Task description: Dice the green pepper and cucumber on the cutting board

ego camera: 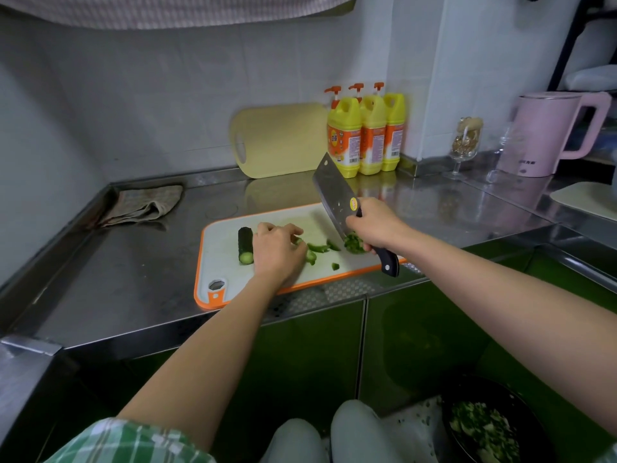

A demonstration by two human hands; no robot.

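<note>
White tiled wall [167,105] — steel counter [117,269]

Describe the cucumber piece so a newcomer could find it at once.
Find the white, orange-rimmed cutting board on the steel counter. Near its left end, just left of the left hand, lies the cucumber. It is the only dark cylinder with a pale cut face; the pepper pieces are small, bright scraps.

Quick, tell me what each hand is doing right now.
Left hand: curled fingers hold pepper strips down on the cutting board.
Right hand: grips the knife by its handle.
</note>
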